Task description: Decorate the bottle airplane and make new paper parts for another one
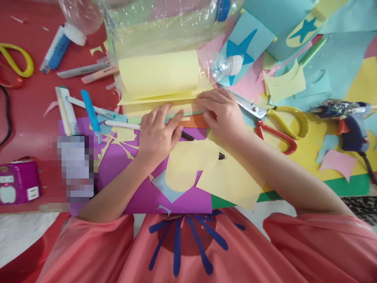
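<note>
A small clear plastic bottle with a white cap lies on its side, wrapped in light yellow paper. The paper's loose edge runs along the near side of the bottle. My left hand rests at that edge with its fingers apart, lying on the paper layers. At the right end of the same edge, my right hand touches the paper with outstretched fingertips, its thumb bent underneath. A black pen lies partly under my left hand. Scissors with yellow and red handles lie beside my right hand.
A large clear bottle lies at the back. Markers, a glue stick and a pixelated phone-like object are at left. Paper scraps cover the middle. A hot glue gun lies at right, below star-decorated blue paper.
</note>
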`<move>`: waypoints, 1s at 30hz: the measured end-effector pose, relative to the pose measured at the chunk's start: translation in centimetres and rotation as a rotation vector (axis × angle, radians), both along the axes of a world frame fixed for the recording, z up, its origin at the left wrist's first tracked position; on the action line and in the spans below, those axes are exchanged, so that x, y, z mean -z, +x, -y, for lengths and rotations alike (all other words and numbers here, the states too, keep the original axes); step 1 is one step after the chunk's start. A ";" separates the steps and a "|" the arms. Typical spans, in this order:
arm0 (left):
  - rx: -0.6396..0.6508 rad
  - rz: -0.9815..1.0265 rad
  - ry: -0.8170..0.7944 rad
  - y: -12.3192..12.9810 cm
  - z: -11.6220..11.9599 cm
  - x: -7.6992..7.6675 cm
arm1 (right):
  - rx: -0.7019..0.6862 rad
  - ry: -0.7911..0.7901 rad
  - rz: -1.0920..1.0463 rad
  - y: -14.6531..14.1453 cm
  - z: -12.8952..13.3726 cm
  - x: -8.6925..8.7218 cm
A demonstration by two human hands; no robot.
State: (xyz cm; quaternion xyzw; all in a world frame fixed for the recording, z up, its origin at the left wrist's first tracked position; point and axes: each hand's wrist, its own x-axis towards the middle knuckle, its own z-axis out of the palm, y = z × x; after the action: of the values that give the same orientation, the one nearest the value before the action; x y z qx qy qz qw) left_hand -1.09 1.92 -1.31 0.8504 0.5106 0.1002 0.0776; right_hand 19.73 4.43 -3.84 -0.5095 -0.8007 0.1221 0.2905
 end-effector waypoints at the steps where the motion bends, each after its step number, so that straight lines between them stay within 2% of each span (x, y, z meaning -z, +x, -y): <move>1: 0.001 -0.005 -0.004 0.0 0.0 0.0 | -0.004 -0.004 -0.005 0.0 0.0 0.0; 6: 0.008 -0.010 -0.006 0.0 0.0 0.0 | -0.011 0.005 -0.013 0.1 -0.1 0.1; 14: 0.007 -0.034 0.087 -0.1 0.0 0.5 | -0.010 0.000 -0.006 0.0 0.0 -0.1; 18: -0.019 -0.020 0.109 -0.2 -0.2 0.9 | -0.058 0.020 -0.003 0.2 0.2 -0.3; 22: -0.046 0.031 0.062 -0.2 -0.2 0.8 | -0.104 0.013 -0.014 0.2 0.3 -0.4; 27: -0.092 0.059 0.034 -0.1 0.0 0.1 | -0.027 0.030 -0.037 -0.1 0.2 -0.1; 30: -0.047 0.041 0.002 0.0 0.0 -0.1 | -0.014 0.022 -0.035 -0.1 0.1 0.1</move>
State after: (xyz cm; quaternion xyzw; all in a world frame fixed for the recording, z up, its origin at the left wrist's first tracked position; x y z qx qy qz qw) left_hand -1.08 1.88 -1.23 0.8360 0.5287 0.1202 0.0846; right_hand 19.67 4.35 -3.91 -0.4985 -0.8003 0.1241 0.3093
